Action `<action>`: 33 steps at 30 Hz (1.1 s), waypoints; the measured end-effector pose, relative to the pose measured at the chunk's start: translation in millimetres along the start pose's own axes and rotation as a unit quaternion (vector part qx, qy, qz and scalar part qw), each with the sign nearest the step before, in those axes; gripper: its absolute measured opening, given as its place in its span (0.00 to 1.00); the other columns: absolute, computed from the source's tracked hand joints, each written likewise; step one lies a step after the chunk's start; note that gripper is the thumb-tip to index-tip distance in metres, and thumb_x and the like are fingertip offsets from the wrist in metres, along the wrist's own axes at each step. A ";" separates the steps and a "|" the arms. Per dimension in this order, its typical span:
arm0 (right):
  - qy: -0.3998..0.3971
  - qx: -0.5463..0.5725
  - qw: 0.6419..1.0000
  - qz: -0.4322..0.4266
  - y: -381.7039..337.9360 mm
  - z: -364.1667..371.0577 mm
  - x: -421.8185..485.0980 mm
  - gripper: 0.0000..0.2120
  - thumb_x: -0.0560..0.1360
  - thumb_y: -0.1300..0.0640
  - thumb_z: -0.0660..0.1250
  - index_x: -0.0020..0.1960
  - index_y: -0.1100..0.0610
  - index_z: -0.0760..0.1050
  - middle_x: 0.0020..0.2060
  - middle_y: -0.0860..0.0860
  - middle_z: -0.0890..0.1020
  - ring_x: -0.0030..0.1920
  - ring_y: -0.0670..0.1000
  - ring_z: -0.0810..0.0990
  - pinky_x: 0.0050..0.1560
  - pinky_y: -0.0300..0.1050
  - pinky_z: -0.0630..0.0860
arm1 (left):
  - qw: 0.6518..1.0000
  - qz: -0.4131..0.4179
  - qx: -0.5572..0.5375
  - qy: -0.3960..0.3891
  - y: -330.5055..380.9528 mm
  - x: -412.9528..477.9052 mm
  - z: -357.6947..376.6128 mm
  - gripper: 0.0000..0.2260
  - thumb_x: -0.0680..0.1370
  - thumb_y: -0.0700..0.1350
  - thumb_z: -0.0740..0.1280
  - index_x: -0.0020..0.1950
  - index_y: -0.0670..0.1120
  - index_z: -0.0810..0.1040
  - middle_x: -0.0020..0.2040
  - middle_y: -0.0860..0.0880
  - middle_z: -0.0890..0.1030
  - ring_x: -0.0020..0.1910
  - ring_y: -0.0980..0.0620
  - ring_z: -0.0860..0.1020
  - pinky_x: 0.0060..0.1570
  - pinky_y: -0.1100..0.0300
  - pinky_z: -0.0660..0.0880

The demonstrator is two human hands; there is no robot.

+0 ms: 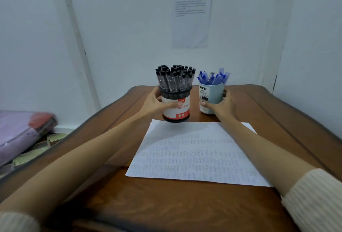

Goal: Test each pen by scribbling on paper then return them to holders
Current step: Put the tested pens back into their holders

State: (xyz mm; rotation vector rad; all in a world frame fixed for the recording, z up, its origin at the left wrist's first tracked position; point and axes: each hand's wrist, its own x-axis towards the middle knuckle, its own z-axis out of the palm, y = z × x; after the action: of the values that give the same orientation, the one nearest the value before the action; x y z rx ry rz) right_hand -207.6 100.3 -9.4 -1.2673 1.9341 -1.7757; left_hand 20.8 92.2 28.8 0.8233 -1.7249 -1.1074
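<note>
Left grip (155,104) curls round the mesh holder (175,95) of upright black pens (174,78), right grip (224,104) round the blue-pen cup (212,93) beside it.

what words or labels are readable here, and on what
"Ball Pen", its end blurred: red-and-white label on the black mesh holder.
"DIY": label on the light blue holder; smaller lines beneath are blurred.
Sheet on the wall: print too small to read.
Paper on the table: faint rows, unreadable.
</note>
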 end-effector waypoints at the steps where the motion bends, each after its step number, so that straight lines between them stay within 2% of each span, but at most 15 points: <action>1: 0.004 0.010 1.000 0.007 -1.1 0.8 3.2 0.43 0.60 0.54 0.81 0.69 0.59 0.64 0.66 0.55 0.72 0.66 0.55 0.71 0.64 0.49 0.70 | 1.000 -0.006 -0.010 0.008 2.8 9.1 2.9 0.39 0.52 0.51 0.80 0.61 0.53 0.70 0.61 0.51 0.77 0.57 0.50 0.78 0.54 0.48 0.77; 4: 0.023 0.049 0.998 0.038 -4.9 5.8 17.5 0.43 0.59 0.53 0.81 0.68 0.60 0.65 0.64 0.56 0.74 0.63 0.56 0.73 0.62 0.50 0.72 | 0.999 -0.018 -0.038 0.034 1.0 39.9 13.9 0.44 0.48 0.53 0.79 0.63 0.50 0.69 0.61 0.49 0.78 0.56 0.48 0.78 0.54 0.48 0.77; 6: 0.038 0.054 0.997 0.036 -7.0 7.5 27.1 0.42 0.58 0.53 0.82 0.67 0.59 0.66 0.63 0.56 0.75 0.61 0.56 0.75 0.61 0.52 0.73 | 0.997 -0.033 -0.028 0.068 -7.6 58.5 22.7 0.44 0.51 0.50 0.81 0.65 0.47 0.69 0.61 0.47 0.77 0.57 0.47 0.78 0.56 0.47 0.77; 9: 0.050 0.036 0.998 0.027 -6.4 9.7 36.5 0.42 0.57 0.53 0.82 0.66 0.59 0.68 0.62 0.56 0.76 0.60 0.56 0.76 0.60 0.51 0.74 | 0.991 -0.044 -0.011 0.126 -30.3 83.4 37.9 0.38 0.59 0.43 0.81 0.66 0.45 0.68 0.62 0.46 0.76 0.58 0.47 0.76 0.57 0.50 0.76; 12: 0.037 0.022 0.999 0.029 0.6 16.0 39.0 0.42 0.57 0.53 0.82 0.66 0.59 0.68 0.62 0.56 0.76 0.61 0.56 0.75 0.60 0.51 0.73 | 0.986 -0.046 -0.021 0.156 -49.1 96.9 50.7 0.40 0.59 0.44 0.81 0.67 0.46 0.68 0.63 0.46 0.76 0.59 0.48 0.75 0.60 0.51 0.74; 19: 0.003 -0.015 1.000 -0.008 17.4 27.2 34.1 0.42 0.59 0.56 0.81 0.68 0.61 0.66 0.63 0.57 0.75 0.63 0.56 0.72 0.62 0.53 0.72 | 0.986 -0.032 0.015 0.166 -64.1 107.5 55.9 0.40 0.61 0.45 0.81 0.69 0.46 0.66 0.64 0.47 0.74 0.62 0.49 0.73 0.61 0.55 0.72; 23: -0.011 -0.016 1.000 -0.011 16.5 26.9 32.2 0.42 0.61 0.56 0.80 0.69 0.60 0.65 0.64 0.57 0.73 0.64 0.56 0.71 0.63 0.52 0.71 | 0.987 -0.038 0.004 0.156 -66.7 108.6 55.7 0.41 0.60 0.46 0.81 0.68 0.47 0.67 0.64 0.47 0.75 0.63 0.48 0.73 0.62 0.51 0.72; 25: -0.016 -0.004 1.000 -0.006 13.6 26.7 30.1 0.41 0.62 0.57 0.79 0.70 0.61 0.63 0.65 0.57 0.73 0.65 0.56 0.71 0.64 0.51 0.70 | 0.987 -0.052 0.006 0.153 -63.5 107.7 54.5 0.41 0.60 0.45 0.81 0.69 0.45 0.66 0.64 0.47 0.74 0.63 0.48 0.72 0.62 0.52 0.72; 29: -0.057 0.016 0.998 0.024 10.7 18.2 28.8 0.39 0.68 0.62 0.75 0.70 0.62 0.55 0.68 0.58 0.68 0.67 0.56 0.68 0.63 0.46 0.67 | 0.987 -0.088 0.031 0.130 -57.7 106.1 47.8 0.42 0.60 0.46 0.81 0.68 0.42 0.62 0.66 0.44 0.70 0.65 0.46 0.70 0.64 0.51 0.70; 33: -0.081 -0.015 0.996 0.035 14.1 5.8 34.8 0.39 0.70 0.59 0.74 0.72 0.59 0.55 0.70 0.58 0.62 0.69 0.57 0.65 0.67 0.49 0.64 | 0.988 -0.099 0.054 0.102 -56.4 109.2 31.4 0.40 0.61 0.46 0.81 0.68 0.45 0.65 0.66 0.44 0.68 0.64 0.46 0.70 0.63 0.48 0.71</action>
State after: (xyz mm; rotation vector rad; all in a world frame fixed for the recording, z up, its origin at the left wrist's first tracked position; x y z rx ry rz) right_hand -230.7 70.2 -10.4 -1.2940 1.8979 -1.5651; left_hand -45.6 -13.5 6.5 1.1554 -1.5665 -1.0256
